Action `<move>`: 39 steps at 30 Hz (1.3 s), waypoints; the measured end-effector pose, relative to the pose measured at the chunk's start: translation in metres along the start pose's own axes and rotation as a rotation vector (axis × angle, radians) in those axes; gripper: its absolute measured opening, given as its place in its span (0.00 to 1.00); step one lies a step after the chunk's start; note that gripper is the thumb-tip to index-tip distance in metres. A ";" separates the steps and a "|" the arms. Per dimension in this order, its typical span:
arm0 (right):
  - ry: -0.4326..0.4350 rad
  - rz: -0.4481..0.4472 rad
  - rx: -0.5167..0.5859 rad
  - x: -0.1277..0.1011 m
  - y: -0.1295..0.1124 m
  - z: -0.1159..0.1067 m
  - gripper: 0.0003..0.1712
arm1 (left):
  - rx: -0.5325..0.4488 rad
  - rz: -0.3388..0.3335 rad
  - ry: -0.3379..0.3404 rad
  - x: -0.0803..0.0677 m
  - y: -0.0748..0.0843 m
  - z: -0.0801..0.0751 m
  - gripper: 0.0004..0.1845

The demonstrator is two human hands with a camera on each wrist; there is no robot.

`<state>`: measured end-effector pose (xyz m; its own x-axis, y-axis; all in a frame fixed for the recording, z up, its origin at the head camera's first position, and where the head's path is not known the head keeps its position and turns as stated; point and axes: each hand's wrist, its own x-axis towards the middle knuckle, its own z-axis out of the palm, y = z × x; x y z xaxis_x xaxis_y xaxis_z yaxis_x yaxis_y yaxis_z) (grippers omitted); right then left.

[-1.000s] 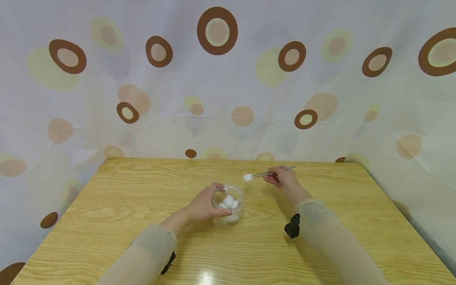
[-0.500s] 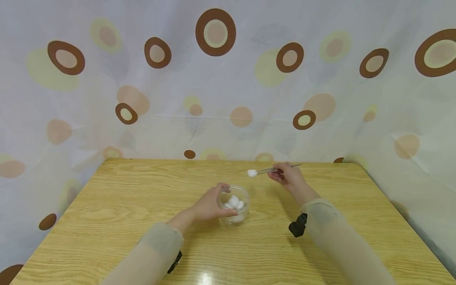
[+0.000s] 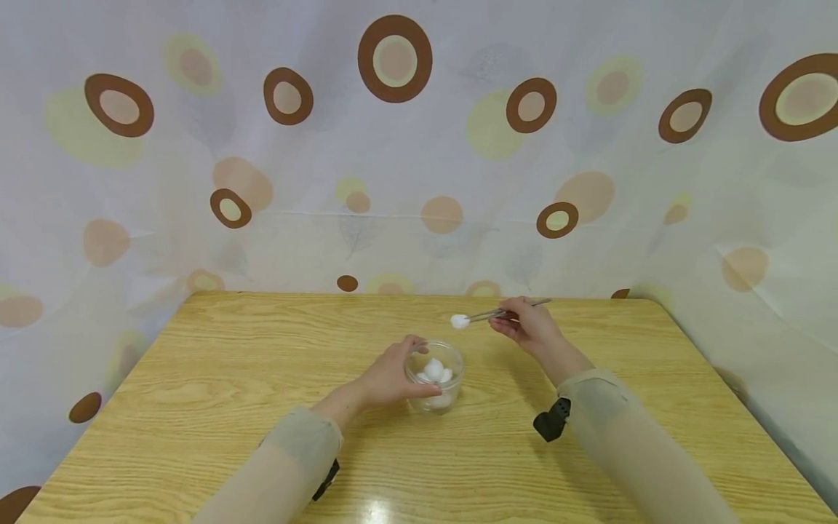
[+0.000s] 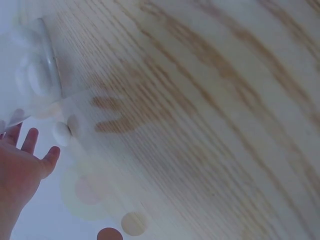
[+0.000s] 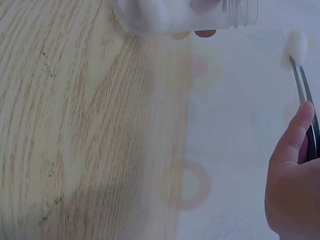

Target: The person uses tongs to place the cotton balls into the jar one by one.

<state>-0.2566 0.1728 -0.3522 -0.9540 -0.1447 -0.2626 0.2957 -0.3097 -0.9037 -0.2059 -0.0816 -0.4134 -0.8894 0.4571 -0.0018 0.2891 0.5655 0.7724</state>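
Mid-transfer here, by the look of it: one cotton ball [image 3: 460, 321] pinched in the tips of metal tweezers [image 3: 500, 313], held up off the worktop [image 3: 196, 378] and just past the far rim of the glass jar [image 3: 435, 377]. Right hand [image 3: 527, 329] curled round the tweezers, fingers [image 5: 295, 137] squeezing the two arms together, so the ball sat clamped and clear of everything else. Left hand [image 3: 391, 378] wrapped round the jar's near side, thumb and fingers curved against the glass, keeping it steady and upright on the wood. A few more cotton balls [image 3: 435, 371] piled inside. Couldn't tell from this alone whether the ball was on its way in or out.

Next bit probably called for a steady squeeze on the tweezers, since any slack would likely drop the ball onto the wood. Jar mouth was fairly narrow too, so probably worth lining the tips up over the opening rather than clipping the rim. Spotted curtain [image 3: 419, 145] behind, nothing else in the way.
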 end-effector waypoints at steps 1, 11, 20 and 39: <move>-0.001 -0.002 -0.003 -0.001 0.000 0.000 0.11 | 0.002 -0.001 -0.001 0.000 0.000 0.000 0.43; -0.075 -0.008 -0.049 -0.005 0.005 0.006 0.15 | 0.005 -0.003 0.005 0.001 -0.001 0.001 0.44; -0.133 -0.004 -0.110 -0.006 0.011 0.011 0.10 | 0.008 -0.001 0.012 0.001 -0.001 0.001 0.43; -0.187 0.012 -0.262 -0.006 0.015 0.017 0.15 | 0.002 0.005 0.014 0.002 -0.003 0.001 0.43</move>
<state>-0.2458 0.1530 -0.3588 -0.9179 -0.3242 -0.2287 0.2606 -0.0583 -0.9637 -0.2082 -0.0813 -0.4162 -0.8925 0.4509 0.0109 0.2944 0.5641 0.7714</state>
